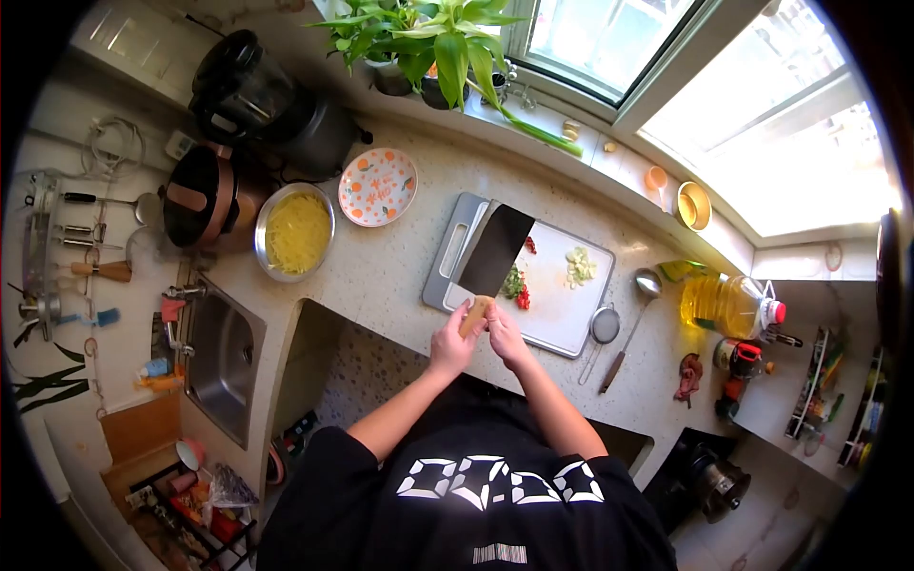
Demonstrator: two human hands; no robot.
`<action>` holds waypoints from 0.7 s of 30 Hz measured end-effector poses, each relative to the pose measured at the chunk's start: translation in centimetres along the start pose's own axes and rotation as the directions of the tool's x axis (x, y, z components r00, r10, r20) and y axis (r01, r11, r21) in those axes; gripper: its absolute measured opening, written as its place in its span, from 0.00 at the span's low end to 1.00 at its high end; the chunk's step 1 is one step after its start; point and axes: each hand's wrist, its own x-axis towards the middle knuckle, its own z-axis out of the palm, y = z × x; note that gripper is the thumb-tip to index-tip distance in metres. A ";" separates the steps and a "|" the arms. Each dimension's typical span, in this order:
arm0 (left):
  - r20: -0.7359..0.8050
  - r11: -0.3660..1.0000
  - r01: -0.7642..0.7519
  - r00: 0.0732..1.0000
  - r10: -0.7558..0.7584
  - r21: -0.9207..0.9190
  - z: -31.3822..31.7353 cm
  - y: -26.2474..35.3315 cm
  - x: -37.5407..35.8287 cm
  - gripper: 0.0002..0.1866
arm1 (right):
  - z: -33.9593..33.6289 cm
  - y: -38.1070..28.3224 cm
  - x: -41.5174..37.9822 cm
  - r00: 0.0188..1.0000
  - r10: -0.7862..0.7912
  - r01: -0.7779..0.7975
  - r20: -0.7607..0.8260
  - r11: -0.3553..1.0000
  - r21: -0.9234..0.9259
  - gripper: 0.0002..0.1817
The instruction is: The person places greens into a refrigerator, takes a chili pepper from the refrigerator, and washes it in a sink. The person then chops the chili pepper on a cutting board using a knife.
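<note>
A cleaver with a broad dark blade (497, 249) and a light wooden handle is held over the left part of a white cutting board (562, 319) with a grey edge. My left hand (453, 338) is closed around the handle. Beside it, my right hand (503, 335) touches the handle near the blade's base, its fingers bent; whether it grips anything is hard to make out. Chopped pale pieces (581, 267) lie on the board, with red pieces (523, 298) and green bits partly behind the blade.
A metal bowl of yellow shreds (297, 234) and a patterned plate (378, 187) stand to the left. A small strainer (605, 325), a ladle (647, 283) and an oil bottle (728, 305) are to the right. The sink (226, 366) is at lower left.
</note>
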 end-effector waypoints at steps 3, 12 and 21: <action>-0.025 0.996 0.031 0.999 -0.029 0.080 -1.0 -1.0 3.3 0.26 | -2.2 -1.3 -2.0 0.983 -0.169 0.113 -0.067 0.856 -0.505 0.18; -0.056 0.977 0.091 0.995 -0.081 0.192 0.6 -4.4 12.2 0.27 | -13.1 6.2 -15.1 0.667 -0.203 -0.467 -0.717 0.636 -0.614 0.18; -0.078 0.918 -0.019 0.996 0.054 0.397 1.5 -5.1 14.4 0.23 | -17.0 7.7 -15.6 0.487 -0.068 -0.703 -0.871 0.560 -0.437 0.28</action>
